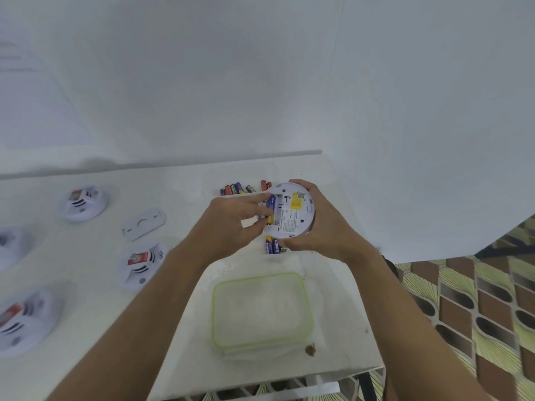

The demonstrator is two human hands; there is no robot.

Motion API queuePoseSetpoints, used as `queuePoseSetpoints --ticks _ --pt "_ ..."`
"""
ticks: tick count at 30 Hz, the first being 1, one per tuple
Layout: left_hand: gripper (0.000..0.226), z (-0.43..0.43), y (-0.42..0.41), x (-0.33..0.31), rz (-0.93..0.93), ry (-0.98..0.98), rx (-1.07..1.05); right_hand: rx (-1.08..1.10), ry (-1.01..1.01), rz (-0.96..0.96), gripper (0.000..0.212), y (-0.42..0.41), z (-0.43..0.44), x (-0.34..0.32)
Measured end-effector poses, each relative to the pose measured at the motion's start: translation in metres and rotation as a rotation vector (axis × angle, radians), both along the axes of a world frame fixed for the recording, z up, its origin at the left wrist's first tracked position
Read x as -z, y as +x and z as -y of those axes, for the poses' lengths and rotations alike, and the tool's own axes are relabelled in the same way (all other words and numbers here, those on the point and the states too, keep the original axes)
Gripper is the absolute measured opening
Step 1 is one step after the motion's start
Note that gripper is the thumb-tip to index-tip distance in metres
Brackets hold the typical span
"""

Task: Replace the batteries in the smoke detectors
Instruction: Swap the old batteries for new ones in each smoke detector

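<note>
My right hand [321, 227] grips a round white smoke detector [292, 215] by its rim, its back with a yellow label turned toward me. My left hand [234, 224] pinches a blue and gold battery [270, 209] at the detector's open battery bay. Two blue batteries [273, 246] lie on the table just below the detector. Several loose batteries [237, 189] in red, blue and black lie behind my left hand.
Several other smoke detectors rest on the white table at the left [84, 202] [142, 263] [23, 322]. A white mounting plate [143, 224] lies between them. A clear green-rimmed container lid [262, 311] sits near the front edge. Patterned floor shows at right.
</note>
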State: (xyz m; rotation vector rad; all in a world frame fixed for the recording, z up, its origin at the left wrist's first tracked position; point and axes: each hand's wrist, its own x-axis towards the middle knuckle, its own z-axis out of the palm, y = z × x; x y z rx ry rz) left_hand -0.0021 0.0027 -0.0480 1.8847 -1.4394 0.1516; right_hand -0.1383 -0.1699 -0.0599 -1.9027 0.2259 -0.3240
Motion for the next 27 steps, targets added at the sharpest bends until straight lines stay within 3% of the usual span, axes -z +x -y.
queuePoseSetpoints --ticks 10,17,21,27 --pt "0.013 -0.01 -0.005 -0.009 0.229 0.057 0.055 -0.104 -0.022 -0.059 0.099 -0.001 -0.006 -0.009" --pt "0.018 -0.01 -0.007 -0.01 0.318 -0.009 0.049 -0.125 0.004 -0.061 0.095 -0.006 -0.004 -0.02" --pt "0.016 -0.01 -0.008 -0.012 0.272 -0.023 0.066 -0.093 0.027 -0.041 0.092 -0.008 -0.007 -0.014" --pt "0.042 -0.015 0.001 -0.003 0.078 0.06 0.083 -0.05 0.065 -0.018 0.092 -0.01 -0.008 -0.005"
